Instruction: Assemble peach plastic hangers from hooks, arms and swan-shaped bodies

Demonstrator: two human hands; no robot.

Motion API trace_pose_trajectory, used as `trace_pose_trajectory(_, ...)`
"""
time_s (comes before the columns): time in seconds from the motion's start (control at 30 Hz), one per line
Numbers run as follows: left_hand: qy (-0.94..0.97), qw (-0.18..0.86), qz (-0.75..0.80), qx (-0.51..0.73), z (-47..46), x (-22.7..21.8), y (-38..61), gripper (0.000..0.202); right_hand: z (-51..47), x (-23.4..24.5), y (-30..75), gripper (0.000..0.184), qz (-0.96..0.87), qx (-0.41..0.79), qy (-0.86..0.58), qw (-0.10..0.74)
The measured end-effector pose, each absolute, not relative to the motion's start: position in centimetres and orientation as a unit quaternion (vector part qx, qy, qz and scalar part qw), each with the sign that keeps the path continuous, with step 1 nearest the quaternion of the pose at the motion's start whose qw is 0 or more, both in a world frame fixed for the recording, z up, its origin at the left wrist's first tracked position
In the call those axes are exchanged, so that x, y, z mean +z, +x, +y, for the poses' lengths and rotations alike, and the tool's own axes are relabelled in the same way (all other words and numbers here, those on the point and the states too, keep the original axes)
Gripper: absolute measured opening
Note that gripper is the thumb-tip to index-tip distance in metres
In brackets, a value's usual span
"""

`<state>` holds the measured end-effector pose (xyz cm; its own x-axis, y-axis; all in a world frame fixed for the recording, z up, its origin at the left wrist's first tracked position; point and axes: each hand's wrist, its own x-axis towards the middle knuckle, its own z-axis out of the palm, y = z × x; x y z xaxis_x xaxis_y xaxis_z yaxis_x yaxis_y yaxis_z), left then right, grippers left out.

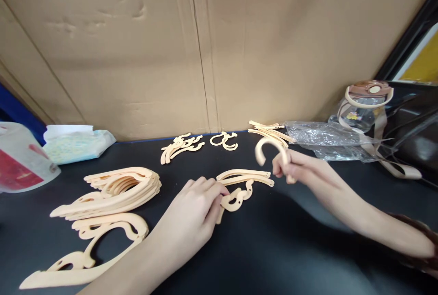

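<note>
In the head view my right hand (285,165) is raised over the black table, closed around the straight end of a cream plastic hanger hook (259,151). The hook's curve points up and left. My left hand (200,203) rests lower, its fingers closed on a cream hanger arm piece (236,201) with a wavy, notched shape. Part of that piece is hidden under the fingers. Just behind it lie two slim cream bars (244,177). To the left of my left hand is a stack of folded cream hangers (137,190), with more hangers (85,272) in front.
At the back lie hanger arm pieces (183,146), loose hooks (226,141) and slim bars (268,131). Clear plastic bags (308,133) and a strapped bottle (369,103) stand right. A tissue pack (78,142) and a whitish container (20,158) are left. A cardboard wall (153,57) closes the back.
</note>
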<state>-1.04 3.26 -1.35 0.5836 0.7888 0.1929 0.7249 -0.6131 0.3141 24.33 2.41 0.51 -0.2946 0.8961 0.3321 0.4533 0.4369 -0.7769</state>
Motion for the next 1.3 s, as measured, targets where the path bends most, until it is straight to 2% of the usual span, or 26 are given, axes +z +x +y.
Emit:
trace_pose_trajectory(0.13,0.895,0.085,0.409,0.155,2.9,-0.9,-0.7,0.020,3.8,0.0,24.6,0.030,-0.667,0.368,-0.462,0.454)
trace_pose_trajectory(0.2,0.897,0.064,0.407,0.159,2.9,-0.9,-0.9,0.018,4.2,-0.2,24.6,0.027,-0.654,0.376,-0.476,0.453)
trace_pose_trajectory(0.37,0.911,-0.021,0.394,0.121,4.1,-1.6,-1.5,0.034,4.6,-0.8,24.6,0.022,-0.658,0.379,-0.481,0.438)
trace_pose_trajectory(0.63,0.914,-0.116,0.377,0.097,4.5,-1.6,-1.5,0.026,4.8,-1.3,24.4,0.025,-0.672,0.388,-0.466,0.425)
trace_pose_trajectory(0.73,0.899,-0.071,0.403,0.155,4.4,-1.7,-1.5,0.028,4.6,-1.1,24.3,0.026,-0.669,0.387,-0.469,0.428)
trace_pose_trajectory(0.9,0.794,0.167,0.456,0.367,3.9,-1.0,-1.4,0.019,4.2,-0.6,24.1,0.027,-0.638,0.387,-0.473,0.469)
trace_pose_trajectory(1.0,0.710,0.244,0.441,0.492,3.4,0.0,-1.3,0.018,4.0,-0.6,24.1,0.024,-0.617,0.406,-0.464,0.489)
trace_pose_trajectory(1.13,0.655,0.217,0.436,0.578,2.6,1.0,-1.3,0.012,3.8,-0.9,24.0,0.019,-0.610,0.449,-0.436,0.486)
trace_pose_trajectory(1.23,0.694,0.173,0.395,0.577,2.0,0.9,-1.3,0.003,3.5,-0.9,23.9,0.017,-0.610,0.479,-0.415,0.475)
trace_pose_trajectory(1.3,0.745,0.148,0.355,0.544,1.6,0.7,-1.4,0.006,3.2,-0.7,23.6,0.016,-0.604,0.500,-0.405,0.471)
